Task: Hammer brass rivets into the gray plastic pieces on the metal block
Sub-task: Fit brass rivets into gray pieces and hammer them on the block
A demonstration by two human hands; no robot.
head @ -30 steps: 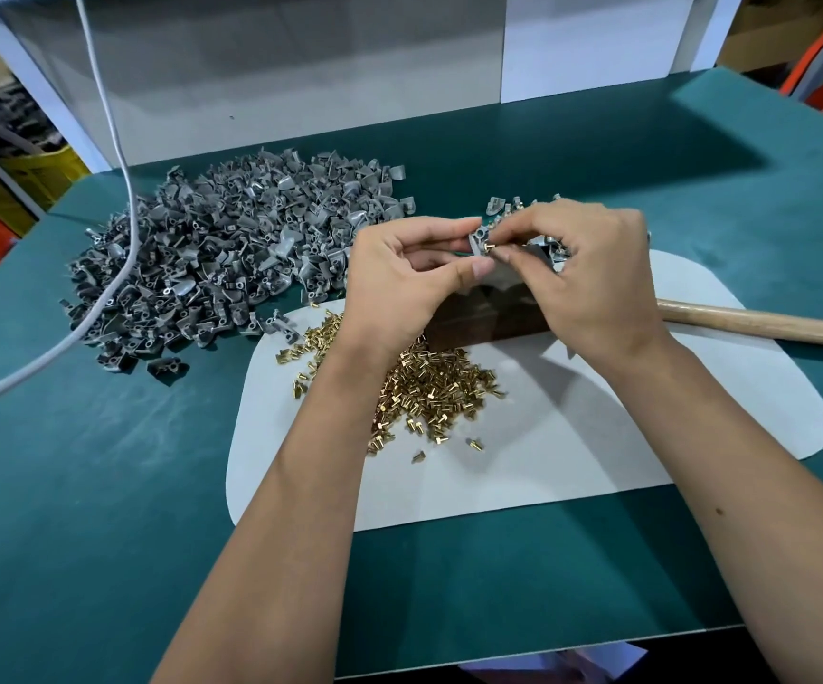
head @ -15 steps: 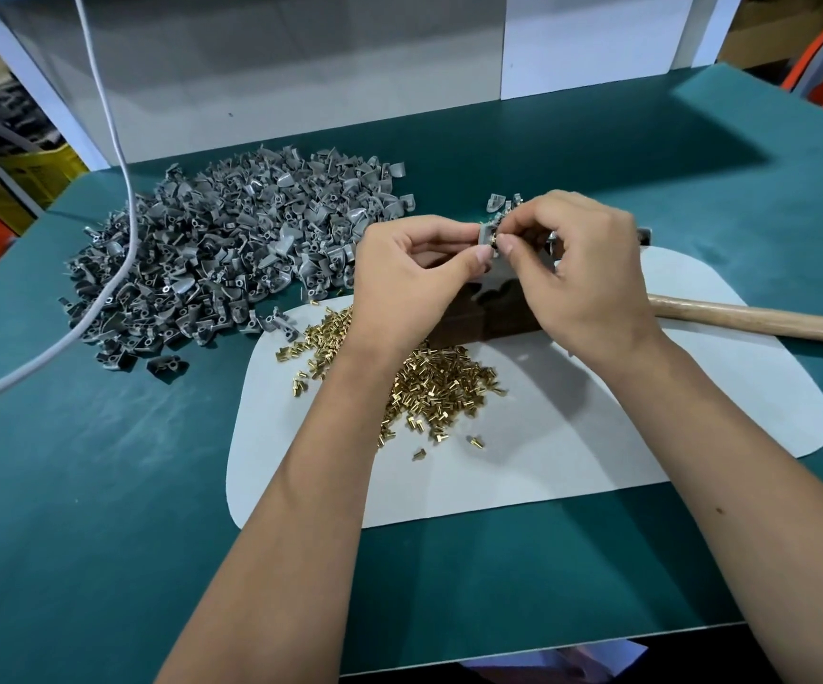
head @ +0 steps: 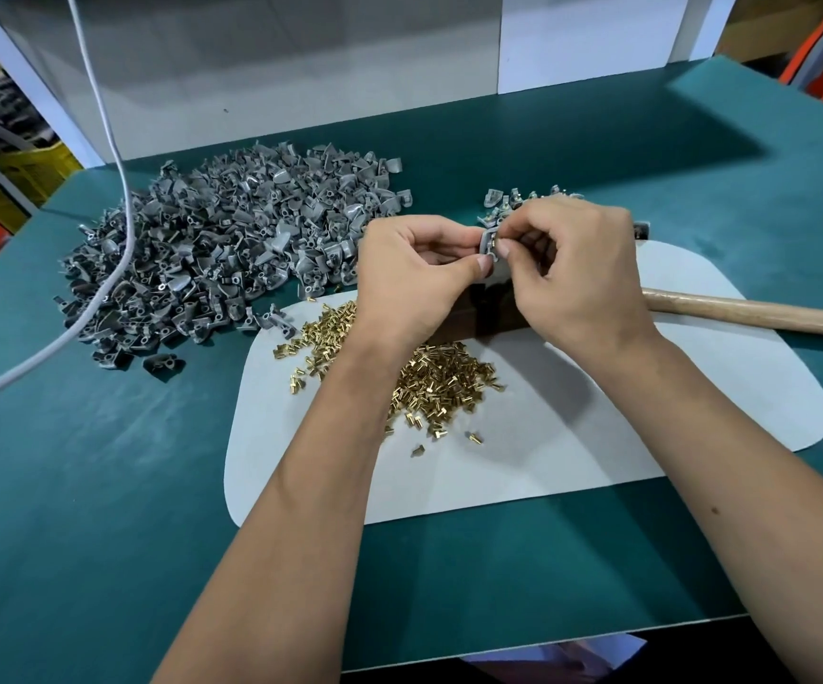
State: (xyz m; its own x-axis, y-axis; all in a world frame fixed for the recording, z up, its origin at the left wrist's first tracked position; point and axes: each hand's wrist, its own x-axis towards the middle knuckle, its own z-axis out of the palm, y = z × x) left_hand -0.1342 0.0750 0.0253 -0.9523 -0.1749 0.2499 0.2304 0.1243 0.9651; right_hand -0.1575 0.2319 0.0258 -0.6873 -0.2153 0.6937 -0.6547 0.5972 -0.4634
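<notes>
My left hand [head: 414, 278] pinches a small gray plastic piece [head: 487, 243] between thumb and fingers, held above the dark metal block [head: 483, 313]. My right hand [head: 582, 274] pinches a brass rivet [head: 496, 244] against that piece. Most of the block is hidden under both hands. A loose heap of brass rivets [head: 429, 382] lies on the white mat [head: 572, 436] below my wrists. A large pile of gray plastic pieces [head: 222, 259] covers the green table to the left.
A hammer's wooden handle [head: 754, 315] lies across the mat's right side, its head hidden behind my right hand. A few gray pieces [head: 508, 199] sit behind my hands. A gray cable [head: 103, 155] hangs over the left pile. White panels stand along the table's back.
Both hands have lifted slightly and shifted a little away from me, keeping the gray piece and rivet pinched together. My right fingers have turned around the rivet.
</notes>
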